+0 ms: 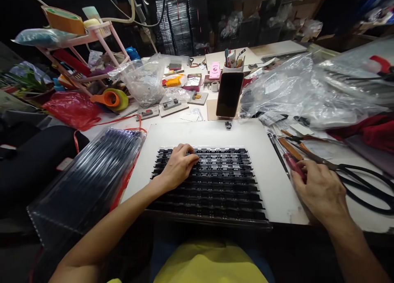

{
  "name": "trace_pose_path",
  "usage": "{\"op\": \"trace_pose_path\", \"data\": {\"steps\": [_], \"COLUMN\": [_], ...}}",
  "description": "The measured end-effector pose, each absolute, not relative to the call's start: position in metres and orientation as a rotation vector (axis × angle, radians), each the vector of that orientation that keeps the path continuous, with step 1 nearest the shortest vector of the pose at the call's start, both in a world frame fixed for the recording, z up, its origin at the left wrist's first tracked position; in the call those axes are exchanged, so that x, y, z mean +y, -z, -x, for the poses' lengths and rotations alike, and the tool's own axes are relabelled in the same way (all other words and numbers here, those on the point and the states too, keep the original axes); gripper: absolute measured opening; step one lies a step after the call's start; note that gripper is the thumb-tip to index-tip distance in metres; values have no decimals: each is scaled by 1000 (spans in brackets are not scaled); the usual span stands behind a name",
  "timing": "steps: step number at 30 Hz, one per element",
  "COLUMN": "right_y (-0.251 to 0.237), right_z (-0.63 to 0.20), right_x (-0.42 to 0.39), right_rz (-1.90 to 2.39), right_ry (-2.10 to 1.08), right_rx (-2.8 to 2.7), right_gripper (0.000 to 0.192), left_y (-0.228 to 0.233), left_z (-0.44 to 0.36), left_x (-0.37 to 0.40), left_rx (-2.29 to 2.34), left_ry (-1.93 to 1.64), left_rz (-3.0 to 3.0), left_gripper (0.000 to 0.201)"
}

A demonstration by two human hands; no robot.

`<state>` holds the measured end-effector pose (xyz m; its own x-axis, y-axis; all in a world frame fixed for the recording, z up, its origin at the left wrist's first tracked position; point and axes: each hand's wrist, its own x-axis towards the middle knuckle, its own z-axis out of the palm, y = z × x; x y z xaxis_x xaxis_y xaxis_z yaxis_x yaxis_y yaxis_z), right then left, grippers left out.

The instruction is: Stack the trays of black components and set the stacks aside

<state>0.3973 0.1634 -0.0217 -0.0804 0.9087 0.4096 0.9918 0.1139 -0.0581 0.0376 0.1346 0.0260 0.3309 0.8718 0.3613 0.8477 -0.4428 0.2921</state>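
Observation:
A clear plastic tray [264, 224] lies on the white board, with rows of small black plastic parts [215, 180] in it. My left hand [178, 166] rests over the tray's upper left rows. Its fingers are curled with thumb and index close together, and whatever they pinch is hidden. At the right, my right hand [323, 188] closes its thumb and fingers around a red-handled tool [294, 165], whose working end I cannot make out. Close to that hand lie large black-handled scissors [366, 176]. One small black part [228, 125] sits alone beyond the tray.
Stacked trays in clear wrap [89, 180] lie left of the white board [200, 133]. A phone [229, 95] stands upright behind it. Plastic bags [295, 86] heap at the back right. A pink shelf [92, 37] with odds and ends stands at the back left.

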Motion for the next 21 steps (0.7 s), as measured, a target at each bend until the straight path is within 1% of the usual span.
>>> {"op": "trace_pose_path", "data": {"steps": [2,7,9,11,13,14,17,19,21], "right_y": [17,6,5,6,7,7,6,4,5], "right_z": [-398,-409,-419,-430,-437,-439,-434,-427,-420], "right_x": [167,173,174,174,173,173,168,161,152], "right_rz": [1895,1919,1883,1856,1847,1859,1877,1870,1886], "right_ry": [236,-163,-255,-283,-251,-185,119,211,219], "right_rx": [-2089,-2010,-1943,-1869,-1775,-1725,-1669,-1831,-2081], "right_gripper": [27,27,28,29,27,27,28,26,22], "left_y": [-24,-23,-22,-21,-21,-22,-26,-29,-29], "left_z": [-42,-46,-45,-42,-38,-36,-32,-31,-31], "left_x": [141,142,143,145,147,147,145,143,141], "left_rx": [1623,1574,1543,1495,1449,1431,1419,1439,1464], "left_ry": [-665,-611,-614,-621,-655,-688,-820,-895,-930], "left_rz": [-2558,-2554,-2537,-2520,-2499,-2485,-2440,-2401,-2359], "left_gripper": [18,19,18,16,15,14,12,11,11]}}
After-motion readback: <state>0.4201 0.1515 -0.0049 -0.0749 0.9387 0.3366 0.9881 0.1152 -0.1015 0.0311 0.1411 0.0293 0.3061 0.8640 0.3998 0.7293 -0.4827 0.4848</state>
